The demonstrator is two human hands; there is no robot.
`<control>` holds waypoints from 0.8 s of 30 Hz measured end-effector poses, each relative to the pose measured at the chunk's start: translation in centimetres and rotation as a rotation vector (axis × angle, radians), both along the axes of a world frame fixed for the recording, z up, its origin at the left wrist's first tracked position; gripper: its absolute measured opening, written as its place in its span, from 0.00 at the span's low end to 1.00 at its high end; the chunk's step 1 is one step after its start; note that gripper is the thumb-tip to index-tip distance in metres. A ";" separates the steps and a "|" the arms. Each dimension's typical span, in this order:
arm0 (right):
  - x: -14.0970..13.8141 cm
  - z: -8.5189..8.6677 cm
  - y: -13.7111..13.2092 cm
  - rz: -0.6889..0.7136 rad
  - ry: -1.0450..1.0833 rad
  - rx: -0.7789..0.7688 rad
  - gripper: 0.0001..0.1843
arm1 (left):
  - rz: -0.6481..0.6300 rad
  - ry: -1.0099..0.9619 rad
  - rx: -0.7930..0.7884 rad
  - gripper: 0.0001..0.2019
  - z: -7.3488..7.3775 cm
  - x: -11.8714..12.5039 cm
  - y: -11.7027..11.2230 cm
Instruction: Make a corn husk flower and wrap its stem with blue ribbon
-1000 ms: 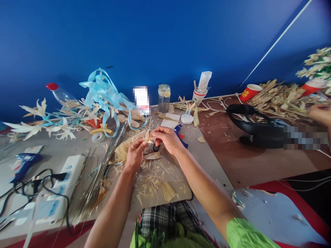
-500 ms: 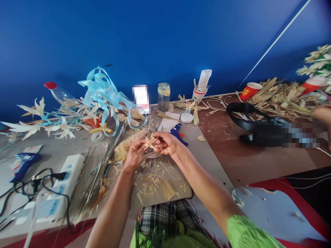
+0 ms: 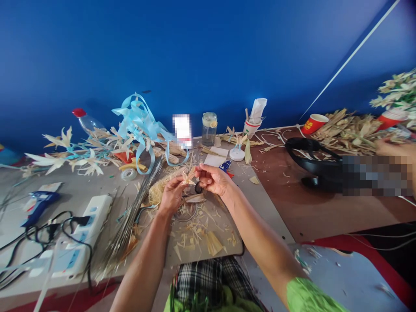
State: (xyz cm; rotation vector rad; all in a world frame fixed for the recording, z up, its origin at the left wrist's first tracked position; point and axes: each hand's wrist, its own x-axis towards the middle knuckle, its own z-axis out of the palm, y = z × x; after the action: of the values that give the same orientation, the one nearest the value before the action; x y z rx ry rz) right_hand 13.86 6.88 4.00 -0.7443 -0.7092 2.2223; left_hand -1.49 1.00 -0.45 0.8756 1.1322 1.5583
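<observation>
Over centre of grey board, small husk flower sits between both hands, pinched from two sides; left hand closed on base from below-left, right hand nips petal tips from right, equally near; flower axis tilts up-right, away from body; petals dry, papery, pale straw, pointed; husk scraps littered beneath

I can read nothing here; the yellow print on the tipped red paper cup is too small.
</observation>
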 end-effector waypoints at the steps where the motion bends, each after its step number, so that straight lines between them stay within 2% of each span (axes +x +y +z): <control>1: 0.1 0.1 0.1 -0.022 -0.018 0.032 0.12 | 0.000 -0.010 0.007 0.10 0.0 0.0 0.0; 4: 0.4 0.6 0.4 -0.098 -0.129 0.182 0.15 | -0.002 -0.024 0.021 0.09 -0.1 -0.1 0.1; 6: 1.0 1.1 0.5 -0.132 -0.291 0.341 0.17 | 0.003 -0.038 0.022 0.10 -0.2 -0.2 0.2; 10: 3.3 1.5 0.5 -0.166 -0.907 0.767 0.13 | -0.008 -0.075 0.028 0.10 -0.6 -0.3 0.4; 12: 4.5 1.0 0.0 -0.118 -1.261 0.902 0.13 | -0.021 -0.076 0.027 0.09 -0.6 -0.3 0.3; 14: 5.5 0.3 -0.8 -0.039 -1.536 0.949 0.18 | -0.025 -0.084 0.029 0.09 -0.6 -0.3 0.3; 16: 6.1 -0.4 -1.5 0.025 -1.717 0.931 0.23 | -0.027 -0.100 0.030 0.09 -0.4 -0.3 0.1; 19: 6.4 -1.2 -2.3 0.108 -1.827 0.923 0.28 | -0.039 -0.129 0.030 0.10 -0.1 -0.1 -0.1; 24: 6.2 -1.5 -2.1 0.138 -1.898 0.947 0.27 | -0.075 -0.189 0.082 0.10 0.4 0.0 -0.3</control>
State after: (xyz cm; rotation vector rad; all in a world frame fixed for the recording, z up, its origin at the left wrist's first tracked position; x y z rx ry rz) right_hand 20.07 4.78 2.47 -2.0446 -2.3208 0.3281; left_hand -1.45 0.69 -0.07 0.7972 0.8971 1.5977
